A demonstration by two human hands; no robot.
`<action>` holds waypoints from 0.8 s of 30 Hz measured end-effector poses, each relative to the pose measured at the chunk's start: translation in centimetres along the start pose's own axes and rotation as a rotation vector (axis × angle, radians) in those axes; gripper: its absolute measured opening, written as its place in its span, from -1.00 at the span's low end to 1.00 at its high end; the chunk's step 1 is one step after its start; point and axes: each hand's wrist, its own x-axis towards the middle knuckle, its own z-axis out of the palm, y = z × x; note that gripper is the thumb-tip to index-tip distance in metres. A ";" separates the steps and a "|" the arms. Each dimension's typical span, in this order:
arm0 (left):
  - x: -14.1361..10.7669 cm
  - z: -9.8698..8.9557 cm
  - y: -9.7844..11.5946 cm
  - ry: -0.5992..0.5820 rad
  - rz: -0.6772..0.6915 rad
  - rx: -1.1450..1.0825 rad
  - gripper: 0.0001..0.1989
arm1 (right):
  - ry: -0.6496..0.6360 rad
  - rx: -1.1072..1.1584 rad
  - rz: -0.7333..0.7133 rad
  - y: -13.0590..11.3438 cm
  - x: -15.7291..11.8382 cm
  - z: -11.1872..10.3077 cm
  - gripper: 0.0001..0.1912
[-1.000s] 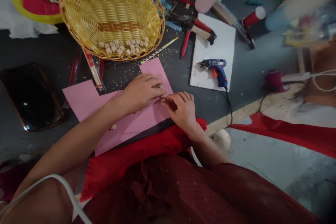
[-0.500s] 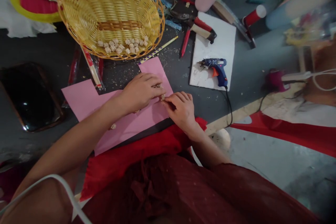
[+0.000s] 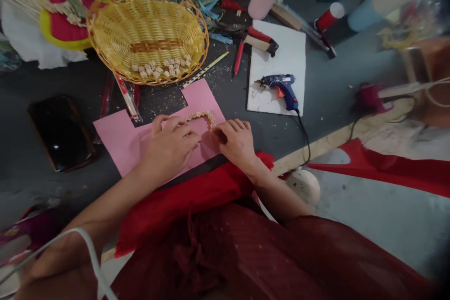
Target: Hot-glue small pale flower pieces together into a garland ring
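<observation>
A curved strand of small beige pieces (image 3: 201, 115) lies over a pink sheet of paper (image 3: 116, 136) with cut-out corners. My left hand (image 3: 172, 143) is over the sheet, fingers apart, covering the strand's left part. At the strand's right end, my right hand (image 3: 236, 143) has its fingers curled with thumb and fingertips pinched on it. Beyond the sheet, a yellow woven basket (image 3: 151, 18) holds several loose beige pieces (image 3: 151, 68) like those in the strand.
A blue glue gun (image 3: 281, 85) rests on a white board (image 3: 258, 98), beside pliers (image 3: 258, 40). A red pen (image 3: 238, 57) and a patterned pencil (image 3: 207, 69) lie nearby. At the left is a dark phone (image 3: 61, 133). Red cloth (image 3: 183, 201) borders the near table edge.
My left hand has moved left and toward me, with its fingers spreading, uncovering the curved strand. My right hand stays at the strand's right end. The whole view has shifted slightly.
</observation>
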 end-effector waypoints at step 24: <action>3.1 2.5 5.9 0.227 -0.396 0.111 -0.77 | 0.195 -0.188 0.173 17.3 0.6 -7.7 -0.58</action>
